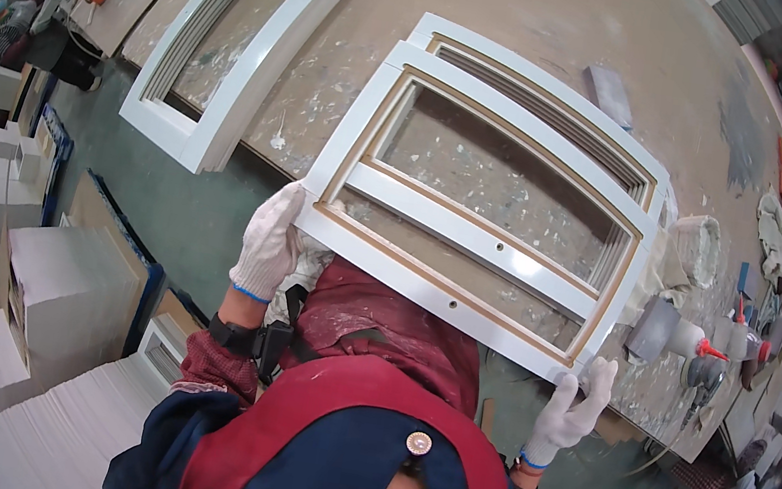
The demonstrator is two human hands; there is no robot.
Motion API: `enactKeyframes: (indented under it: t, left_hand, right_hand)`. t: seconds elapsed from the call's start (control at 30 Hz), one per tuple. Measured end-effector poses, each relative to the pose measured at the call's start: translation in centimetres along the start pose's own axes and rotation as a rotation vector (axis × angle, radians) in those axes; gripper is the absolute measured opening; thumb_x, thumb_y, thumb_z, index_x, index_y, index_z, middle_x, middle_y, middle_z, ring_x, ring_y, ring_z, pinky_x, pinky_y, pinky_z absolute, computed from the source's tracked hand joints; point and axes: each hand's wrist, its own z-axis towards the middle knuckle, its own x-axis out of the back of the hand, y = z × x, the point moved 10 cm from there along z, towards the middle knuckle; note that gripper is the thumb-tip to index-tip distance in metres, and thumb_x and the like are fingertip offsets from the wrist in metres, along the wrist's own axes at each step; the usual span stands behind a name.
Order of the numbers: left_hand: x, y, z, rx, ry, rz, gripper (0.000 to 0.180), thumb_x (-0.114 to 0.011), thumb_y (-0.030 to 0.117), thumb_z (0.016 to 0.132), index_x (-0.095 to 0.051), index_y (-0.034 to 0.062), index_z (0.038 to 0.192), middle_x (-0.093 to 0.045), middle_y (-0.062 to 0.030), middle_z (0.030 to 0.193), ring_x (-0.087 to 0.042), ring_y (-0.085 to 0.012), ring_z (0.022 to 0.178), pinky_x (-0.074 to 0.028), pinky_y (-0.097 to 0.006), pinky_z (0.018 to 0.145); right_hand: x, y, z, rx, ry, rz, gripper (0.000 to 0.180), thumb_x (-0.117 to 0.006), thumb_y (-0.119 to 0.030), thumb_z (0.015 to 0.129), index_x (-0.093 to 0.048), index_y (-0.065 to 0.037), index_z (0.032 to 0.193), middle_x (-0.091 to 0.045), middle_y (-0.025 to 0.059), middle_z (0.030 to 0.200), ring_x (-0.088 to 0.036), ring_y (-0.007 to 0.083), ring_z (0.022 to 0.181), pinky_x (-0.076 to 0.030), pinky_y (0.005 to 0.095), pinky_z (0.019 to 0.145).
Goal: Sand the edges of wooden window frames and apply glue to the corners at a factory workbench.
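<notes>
White-gloved right hand [567,418] spreads fingers [601,380] beside frame [425,288]

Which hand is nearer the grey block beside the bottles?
Right. The right hand is front-left of the grey block; the left hand is far left, gripping the white frame.

A fisheye head camera looks down from close above the red garment [318,398], facing the workbench [516,15].
</notes>
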Motion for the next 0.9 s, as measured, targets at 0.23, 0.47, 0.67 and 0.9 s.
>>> enactKeyframes:
  t: [0.23, 0.47, 0.67, 0.9]
  left_hand:
    - [-1.8, 0.1, -0.4, 0.061, -0.091, -0.22, 0.041, -0.047, 0.021, 0.104, -0.047, -0.009, 0.133, -0.064, -0.0256, 0.115, -0.069, -0.0332, 0.1, -0.065, -0.041, 0.075]
    - [1.0, -1.6, 0.4, 0.081, -0.085, -0.217, 0.041, -0.045, 0.023, 0.105, -0.047, -0.0081, 0.132, -0.062, -0.0281, 0.116, -0.067, -0.0338, 0.103, -0.061, -0.041, 0.085]
    - [0.5, -1.6, 0.2, 0.112, -0.076, -0.263, 0.043, -0.046, 0.023, 0.105, -0.045, -0.0086, 0.134, -0.062, -0.0278, 0.115, -0.068, -0.0332, 0.102, -0.062, -0.041, 0.082]
    - [-3.8, -2.1, -0.4, 0.187, -0.237, -0.239, 0.039, -0.049, 0.022, 0.104, -0.049, -0.0072, 0.13, -0.063, -0.0199, 0.118, -0.067, -0.0293, 0.105, -0.06, -0.038, 0.087]
  right_hand:
    - [-3.1, -7.3, 0.8, 0.387, -0.184, -0.119, 0.057, -0.073, -0.012, 0.084, -0.053, 0.001, 0.136, -0.056, 0.018, 0.136, -0.052, 0.0374, 0.126, -0.04, 0.0441, 0.108]
    - [-5.8, -10.2, 1.8, 0.521, -0.292, -0.122, 0.06, -0.077, -0.02, 0.082, -0.054, 0.003, 0.133, -0.06, 0.0191, 0.126, -0.056, 0.0384, 0.116, -0.044, 0.0478, 0.099]
    - [-7.5, -11.2, 2.2, 0.609, -0.4, -0.14, 0.057, -0.069, -0.036, 0.089, -0.056, 0.003, 0.129, -0.062, 0.0185, 0.119, -0.059, 0.0377, 0.11, -0.045, 0.0487, 0.094]
    - [-5.8, -9.9, 3.5, 0.646, -0.214, -0.28, 0.051, -0.065, -0.039, 0.091, -0.061, -0.001, 0.125, -0.063, 0.016, 0.115, -0.06, 0.035, 0.107, -0.046, 0.0474, 0.09]
